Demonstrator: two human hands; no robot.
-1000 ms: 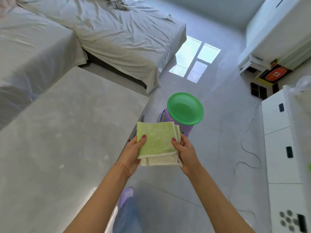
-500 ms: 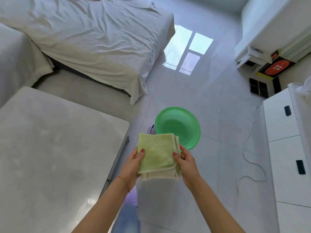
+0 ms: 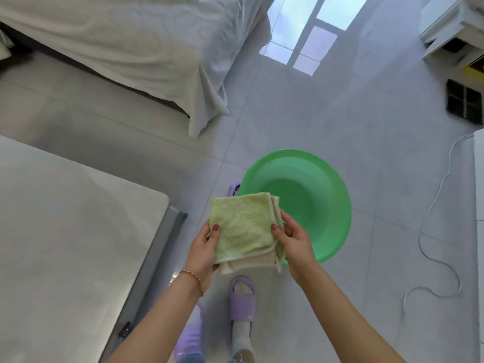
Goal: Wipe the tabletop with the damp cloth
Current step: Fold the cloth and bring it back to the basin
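Observation:
A folded light-green cloth [image 3: 243, 229] is held flat in front of me, over the floor and the near rim of a green basin. My left hand [image 3: 204, 250] grips its left edge and my right hand [image 3: 293, 242] grips its right edge, thumbs on top. The pale grey tabletop [image 3: 68, 231] lies to the left, its rounded corner about a hand's width from the cloth. Nothing rests on the visible part of the table.
A green plastic basin [image 3: 314, 195] sits on a purple stool just right of the cloth. A sheet-covered sofa [image 3: 131, 40] stands beyond the table. A white cable [image 3: 432, 231] trails over the tiled floor at right. My purple slippers [image 3: 242, 302] are below.
The view has tilted down and moved closer to the basin; the sofa and table have slid up and left. Both hands keep the same hold on the cloth.

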